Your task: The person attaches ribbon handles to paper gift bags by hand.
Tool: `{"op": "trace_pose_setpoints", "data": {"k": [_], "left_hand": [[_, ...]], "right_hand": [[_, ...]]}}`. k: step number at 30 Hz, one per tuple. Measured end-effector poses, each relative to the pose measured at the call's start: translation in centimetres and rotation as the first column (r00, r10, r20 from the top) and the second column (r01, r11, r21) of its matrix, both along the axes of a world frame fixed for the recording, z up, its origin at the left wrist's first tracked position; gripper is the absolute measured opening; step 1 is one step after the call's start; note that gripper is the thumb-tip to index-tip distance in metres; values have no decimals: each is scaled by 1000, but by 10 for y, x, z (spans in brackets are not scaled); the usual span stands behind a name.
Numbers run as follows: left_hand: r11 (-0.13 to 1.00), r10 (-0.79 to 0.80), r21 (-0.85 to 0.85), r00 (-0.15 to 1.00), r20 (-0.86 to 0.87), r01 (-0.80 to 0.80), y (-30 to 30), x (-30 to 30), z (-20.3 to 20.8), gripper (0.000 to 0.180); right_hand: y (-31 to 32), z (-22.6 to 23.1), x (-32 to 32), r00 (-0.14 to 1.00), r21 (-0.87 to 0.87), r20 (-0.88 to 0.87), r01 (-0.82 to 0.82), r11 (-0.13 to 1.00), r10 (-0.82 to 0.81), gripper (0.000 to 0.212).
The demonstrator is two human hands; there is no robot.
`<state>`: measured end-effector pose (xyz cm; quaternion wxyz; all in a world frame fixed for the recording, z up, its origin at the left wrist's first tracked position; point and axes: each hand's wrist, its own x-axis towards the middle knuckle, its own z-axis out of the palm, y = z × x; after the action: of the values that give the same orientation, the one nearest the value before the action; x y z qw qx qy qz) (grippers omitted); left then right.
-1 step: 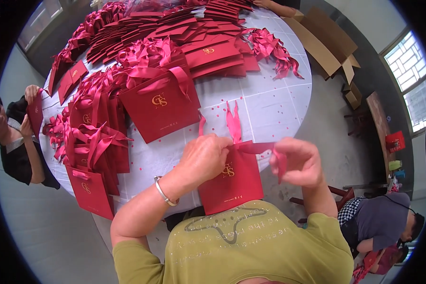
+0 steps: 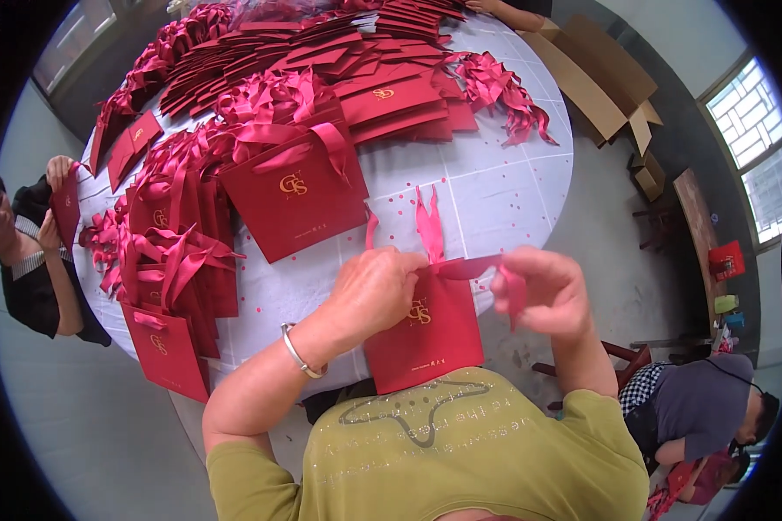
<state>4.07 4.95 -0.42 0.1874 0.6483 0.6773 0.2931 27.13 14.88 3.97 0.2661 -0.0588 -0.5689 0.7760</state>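
A flat dark red paper bag [image 2: 426,334] with a gold emblem lies at the near edge of the round table, partly hanging over it. My left hand [image 2: 375,282] pinches the bag's top edge; a silver bangle sits on that wrist. My right hand [image 2: 543,291] grips a red ribbon [image 2: 469,267] that runs from the bag's top across to my fingers. Two more ribbon ends [image 2: 427,226] stick up from the bag's top onto the cloth.
The white-clothed table [image 2: 495,191] carries a finished bag with ribbon handles [image 2: 295,195], stacks of flat bags [image 2: 321,52], loose ribbons [image 2: 495,87] and tied bags [image 2: 174,252]. One person [image 2: 35,260] sits at the left, another [image 2: 695,408] at lower right. A cardboard box [image 2: 599,78] stands beyond.
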Motion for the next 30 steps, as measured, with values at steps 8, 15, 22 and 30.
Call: {"op": "trace_pose_setpoints", "data": {"k": [8,15,22,30], "left_hand": [[991,55,-131,918,394,-3,0,-7,0,14],[977,-31,-170,876,481,128,-20,-38,-3,11],[940,115,-309,716,688,146,-35,-52,-5,18],[931,176,-333,609,774,154,-40,-59,-12,19]], "right_hand": [[0,-33,-66,926,866,13,178,467,-376,16],[3,-55,-70,923,913,95,69,403,-373,17],[14,-51,-74,912,754,270,0,657,-309,13],[-9,-27,-85,895,945,119,31,324,-431,15]]}}
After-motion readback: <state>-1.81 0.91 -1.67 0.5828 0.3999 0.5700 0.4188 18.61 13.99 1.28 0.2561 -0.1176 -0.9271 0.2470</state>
